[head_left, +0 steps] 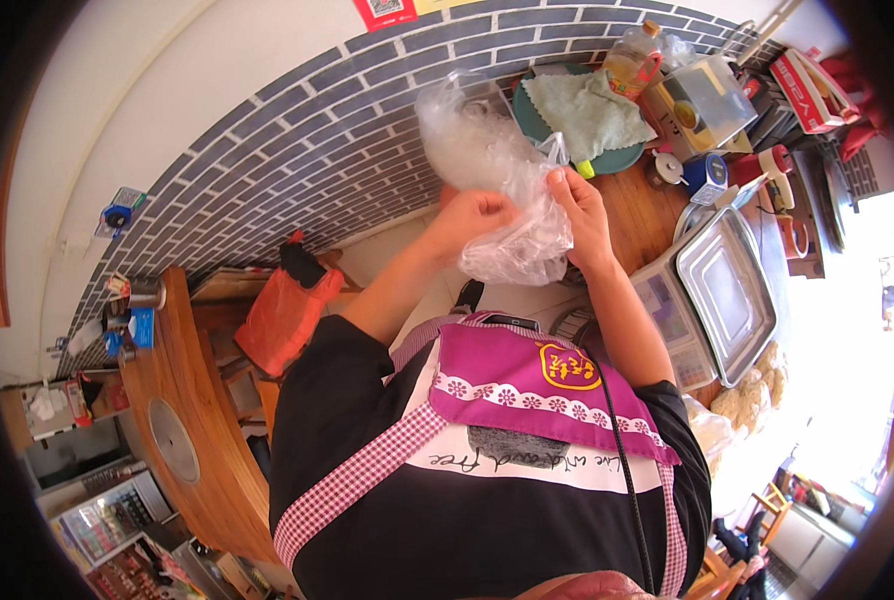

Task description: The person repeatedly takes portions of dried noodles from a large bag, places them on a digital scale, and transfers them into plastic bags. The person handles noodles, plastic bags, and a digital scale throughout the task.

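Note:
A clear plastic bag (526, 244) hangs between my two hands in front of my apron. My left hand (473, 217) is closed on the bag's film from one side. On the other side my right hand (582, 214) pinches the gathered film between thumb and fingers. Beyond them, against the brick-patterned wall, lies a bulky translucent plastic bag (469, 142); whether it is joined to the one in my hands I cannot tell. Next to it a pale green cloth (586, 112) rests on a teal round tray (616, 161).
At the right, a wooden table (631, 217) bears a scale with a steel tray (728, 292), a plastic bottle (631, 60), a clear-lidded box (706, 101) and bagged brown food (751, 390). At the left are a red plastic bag (286, 322) and another wooden table (184, 420).

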`<state>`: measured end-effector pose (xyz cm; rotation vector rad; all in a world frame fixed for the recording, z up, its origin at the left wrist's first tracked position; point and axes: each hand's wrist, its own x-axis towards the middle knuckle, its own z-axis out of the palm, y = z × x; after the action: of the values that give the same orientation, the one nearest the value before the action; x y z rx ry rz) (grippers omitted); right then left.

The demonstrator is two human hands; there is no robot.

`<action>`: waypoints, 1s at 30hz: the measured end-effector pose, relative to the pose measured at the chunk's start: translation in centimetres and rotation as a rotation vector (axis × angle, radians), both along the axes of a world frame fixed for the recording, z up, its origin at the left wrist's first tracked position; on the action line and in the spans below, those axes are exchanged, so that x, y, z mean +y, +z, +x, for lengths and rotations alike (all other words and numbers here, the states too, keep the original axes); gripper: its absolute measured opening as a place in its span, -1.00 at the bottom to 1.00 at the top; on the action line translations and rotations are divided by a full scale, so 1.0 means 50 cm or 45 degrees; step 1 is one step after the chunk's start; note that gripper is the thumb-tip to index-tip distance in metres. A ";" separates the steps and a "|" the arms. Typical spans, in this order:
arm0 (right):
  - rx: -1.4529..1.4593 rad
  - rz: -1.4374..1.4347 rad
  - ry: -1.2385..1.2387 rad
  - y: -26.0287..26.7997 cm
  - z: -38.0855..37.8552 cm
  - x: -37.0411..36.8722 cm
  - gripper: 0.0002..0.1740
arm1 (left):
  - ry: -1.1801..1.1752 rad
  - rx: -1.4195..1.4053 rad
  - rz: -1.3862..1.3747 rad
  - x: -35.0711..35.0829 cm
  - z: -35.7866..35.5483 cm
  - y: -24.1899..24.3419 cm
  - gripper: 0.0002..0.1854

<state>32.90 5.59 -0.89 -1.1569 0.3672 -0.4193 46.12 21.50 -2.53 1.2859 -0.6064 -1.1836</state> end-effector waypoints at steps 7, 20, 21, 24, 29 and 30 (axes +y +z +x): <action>0.122 0.453 -0.018 -0.057 -0.071 -0.079 -0.87 | 0.452 0.647 -0.684 0.101 0.063 0.016 -0.74; -0.401 0.832 0.852 -0.096 -0.051 -0.091 -0.50 | 0.322 0.385 -0.328 0.106 -0.009 0.119 -0.57; -0.447 0.998 0.759 -0.092 -0.046 -0.086 -0.52 | 0.148 0.408 -0.450 0.131 0.024 0.067 -0.59; -0.386 1.160 0.285 -0.076 -0.034 -0.066 -0.62 | -0.202 0.625 -0.744 0.191 0.088 -0.030 -0.61; -0.199 1.147 -0.052 -0.010 -0.029 -0.012 -0.71 | 0.347 0.991 -0.819 0.203 0.023 0.052 -0.44; -0.208 1.174 -0.002 -0.014 -0.028 -0.011 -0.70 | 0.280 0.904 -0.903 0.205 0.027 0.039 -0.39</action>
<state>31.52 5.07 -1.61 -0.2221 0.3579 -0.2864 47.46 31.75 -0.59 0.2802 -0.2915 -1.0120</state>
